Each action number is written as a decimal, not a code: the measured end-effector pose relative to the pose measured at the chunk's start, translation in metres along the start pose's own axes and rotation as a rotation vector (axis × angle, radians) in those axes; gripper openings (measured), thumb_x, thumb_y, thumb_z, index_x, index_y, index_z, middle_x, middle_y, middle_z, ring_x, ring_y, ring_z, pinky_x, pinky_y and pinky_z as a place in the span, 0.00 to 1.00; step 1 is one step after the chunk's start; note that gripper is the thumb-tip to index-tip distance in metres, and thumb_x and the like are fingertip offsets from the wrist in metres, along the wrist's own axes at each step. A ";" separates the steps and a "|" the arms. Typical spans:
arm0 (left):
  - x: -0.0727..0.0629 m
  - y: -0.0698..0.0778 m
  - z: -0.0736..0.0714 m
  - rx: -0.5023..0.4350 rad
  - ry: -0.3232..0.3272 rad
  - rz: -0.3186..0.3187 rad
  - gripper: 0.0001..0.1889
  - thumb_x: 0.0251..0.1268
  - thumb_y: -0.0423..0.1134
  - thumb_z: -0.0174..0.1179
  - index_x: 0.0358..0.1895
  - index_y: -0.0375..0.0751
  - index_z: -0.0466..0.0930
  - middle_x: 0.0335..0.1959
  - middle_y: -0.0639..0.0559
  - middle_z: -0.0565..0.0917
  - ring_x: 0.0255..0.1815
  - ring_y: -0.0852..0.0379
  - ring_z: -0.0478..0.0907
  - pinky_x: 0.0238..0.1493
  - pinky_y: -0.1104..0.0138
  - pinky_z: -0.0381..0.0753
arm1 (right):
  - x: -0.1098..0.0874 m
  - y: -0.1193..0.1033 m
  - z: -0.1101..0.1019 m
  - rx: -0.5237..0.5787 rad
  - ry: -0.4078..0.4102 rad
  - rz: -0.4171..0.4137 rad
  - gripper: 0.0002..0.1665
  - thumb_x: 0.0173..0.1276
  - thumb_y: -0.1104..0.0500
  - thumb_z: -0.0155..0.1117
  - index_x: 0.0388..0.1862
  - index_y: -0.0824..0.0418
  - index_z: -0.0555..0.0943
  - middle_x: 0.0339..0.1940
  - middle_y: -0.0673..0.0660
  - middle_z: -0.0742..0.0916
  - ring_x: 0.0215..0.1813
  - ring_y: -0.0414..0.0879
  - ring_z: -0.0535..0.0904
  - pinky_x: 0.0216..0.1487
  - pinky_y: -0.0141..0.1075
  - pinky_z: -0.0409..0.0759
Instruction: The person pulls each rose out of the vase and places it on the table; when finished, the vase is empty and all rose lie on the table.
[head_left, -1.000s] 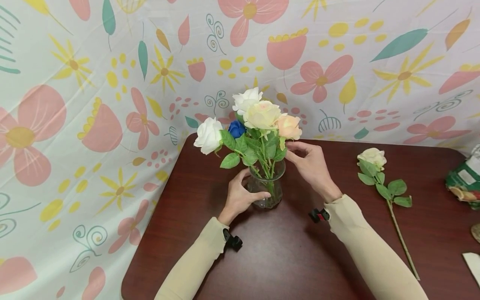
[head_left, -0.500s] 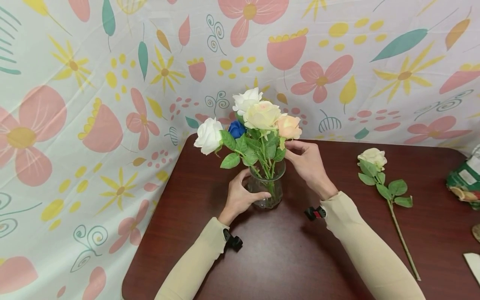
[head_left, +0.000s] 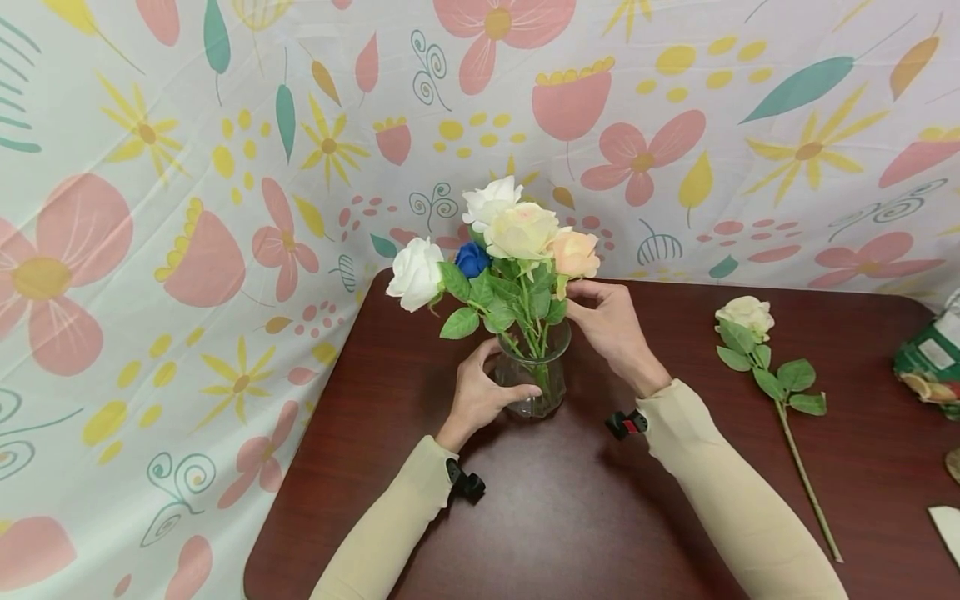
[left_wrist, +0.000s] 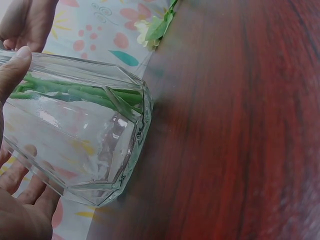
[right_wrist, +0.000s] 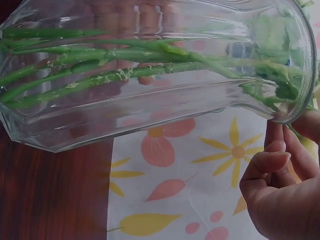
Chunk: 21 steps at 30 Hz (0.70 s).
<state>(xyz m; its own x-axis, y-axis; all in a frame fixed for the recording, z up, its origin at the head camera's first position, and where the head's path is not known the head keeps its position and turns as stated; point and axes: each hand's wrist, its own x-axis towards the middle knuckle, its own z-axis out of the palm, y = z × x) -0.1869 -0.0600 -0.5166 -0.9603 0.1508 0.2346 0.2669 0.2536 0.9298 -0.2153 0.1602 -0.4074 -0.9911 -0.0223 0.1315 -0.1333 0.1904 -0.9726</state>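
Note:
A clear glass vase (head_left: 534, 387) with a faceted base stands upright on the table, holding several artificial roses. My left hand (head_left: 483, 390) grips it round the left side, thumb across the front; in the left wrist view the fingers (left_wrist: 37, 187) show beneath the glass. My right hand (head_left: 611, 327) is at the vase's right rim, its thumb and index finger pinching the peach rose (head_left: 575, 252) below the bloom, partly hidden by leaves. Around it are a cream rose (head_left: 521, 231), white roses (head_left: 415, 273) and a blue rose (head_left: 472, 259). Green stems (right_wrist: 100, 75) show through the glass.
A single cream rose with leaves (head_left: 742, 317) lies on the dark red-brown table (head_left: 540, 517) to the right. At the far right edge are a green printed bag (head_left: 930, 358) and a white flat piece (head_left: 947, 533). A floral cloth (head_left: 300, 108) hangs behind and left.
My right hand has shifted slightly left, closer in under the peach rose. The blooms have moved a little left too, while my left hand keeps its place on the vase.

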 end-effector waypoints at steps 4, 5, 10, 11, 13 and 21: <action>0.000 -0.001 0.000 0.004 0.003 0.000 0.42 0.44 0.41 0.91 0.68 0.47 0.83 0.62 0.46 0.89 0.65 0.47 0.87 0.69 0.48 0.86 | 0.002 0.000 0.002 -0.003 0.003 0.005 0.21 0.76 0.54 0.75 0.56 0.71 0.90 0.40 0.36 0.91 0.53 0.34 0.83 0.54 0.25 0.81; 0.000 0.000 0.000 0.003 0.003 -0.002 0.43 0.44 0.41 0.91 0.68 0.47 0.83 0.62 0.46 0.89 0.66 0.47 0.87 0.69 0.48 0.86 | 0.002 0.000 0.002 -0.003 0.008 0.007 0.21 0.76 0.55 0.75 0.56 0.71 0.90 0.39 0.35 0.90 0.52 0.34 0.83 0.54 0.25 0.81; 0.000 0.001 0.000 0.004 -0.001 -0.011 0.42 0.45 0.42 0.91 0.69 0.47 0.83 0.62 0.46 0.89 0.66 0.47 0.87 0.68 0.48 0.87 | 0.002 -0.002 0.003 -0.010 0.033 0.016 0.19 0.76 0.58 0.75 0.54 0.74 0.90 0.35 0.30 0.88 0.49 0.33 0.83 0.51 0.24 0.81; 0.000 0.001 0.000 0.007 -0.001 -0.010 0.42 0.45 0.42 0.91 0.69 0.47 0.83 0.62 0.46 0.89 0.66 0.47 0.86 0.68 0.48 0.87 | 0.002 -0.003 0.004 -0.010 0.039 0.015 0.19 0.76 0.58 0.75 0.54 0.74 0.90 0.35 0.30 0.88 0.49 0.33 0.83 0.51 0.24 0.80; -0.001 0.001 0.000 0.016 0.001 -0.008 0.42 0.45 0.42 0.91 0.69 0.47 0.83 0.62 0.46 0.89 0.66 0.47 0.86 0.68 0.48 0.87 | 0.002 -0.003 0.004 -0.006 0.047 0.013 0.19 0.76 0.59 0.74 0.53 0.76 0.90 0.34 0.30 0.88 0.49 0.33 0.82 0.51 0.24 0.80; 0.000 0.001 0.000 0.022 0.003 -0.004 0.43 0.44 0.41 0.91 0.69 0.46 0.83 0.62 0.45 0.89 0.66 0.45 0.86 0.68 0.47 0.87 | -0.002 -0.008 0.002 0.001 0.084 0.016 0.20 0.75 0.58 0.75 0.51 0.76 0.90 0.35 0.30 0.88 0.49 0.35 0.82 0.46 0.24 0.80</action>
<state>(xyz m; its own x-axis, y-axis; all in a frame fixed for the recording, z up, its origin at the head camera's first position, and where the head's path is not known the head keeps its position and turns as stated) -0.1867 -0.0599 -0.5161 -0.9617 0.1465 0.2318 0.2647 0.2752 0.9242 -0.2121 0.1563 -0.4000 -0.9894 0.0628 0.1311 -0.1172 0.1890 -0.9750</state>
